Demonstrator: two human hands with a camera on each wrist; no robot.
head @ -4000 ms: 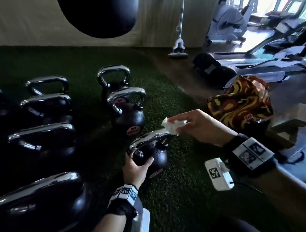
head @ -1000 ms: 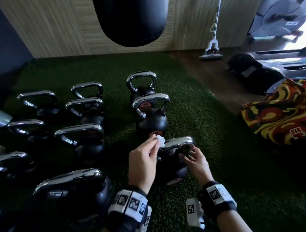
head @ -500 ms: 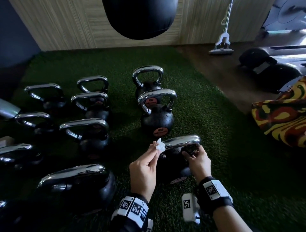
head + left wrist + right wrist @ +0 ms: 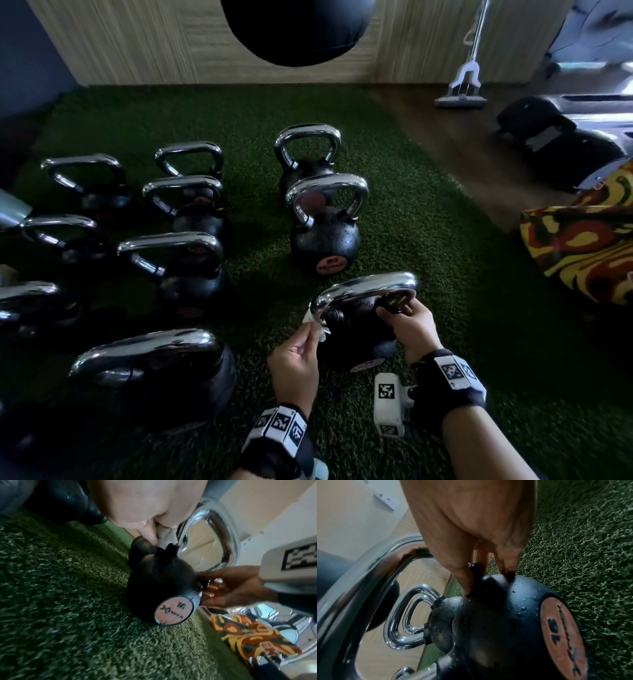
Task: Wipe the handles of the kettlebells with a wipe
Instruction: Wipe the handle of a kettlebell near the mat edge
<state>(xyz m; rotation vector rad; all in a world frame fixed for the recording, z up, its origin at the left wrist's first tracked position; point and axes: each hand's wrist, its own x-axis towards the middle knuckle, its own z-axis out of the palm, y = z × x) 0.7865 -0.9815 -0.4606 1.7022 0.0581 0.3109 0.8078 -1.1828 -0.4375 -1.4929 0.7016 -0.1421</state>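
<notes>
A black kettlebell (image 4: 356,337) with a chrome handle (image 4: 368,287) leans on the green turf close in front of me. My left hand (image 4: 313,327) pinches a small white wipe (image 4: 317,331) against the left leg of that handle. In the left wrist view the wipe (image 4: 167,534) is squeezed between fingertips beside the chrome handle (image 4: 224,536). My right hand (image 4: 394,310) grips the kettlebell at the right foot of the handle. In the right wrist view its fingers (image 4: 467,580) curl round the black horn of the wet kettlebell (image 4: 501,622).
Several more kettlebells stand on the turf, two behind (image 4: 325,236) and rows to the left (image 4: 185,267), with a big one (image 4: 154,370) at near left. A black punching bag (image 4: 294,27) hangs ahead. A patterned bag (image 4: 582,246) and a mop (image 4: 462,96) lie right.
Four seconds ago my right hand held the wipe and my left hand the kettlebell; they have since swapped. In the last second the wipe slid from the handle's left corner down its left leg.
</notes>
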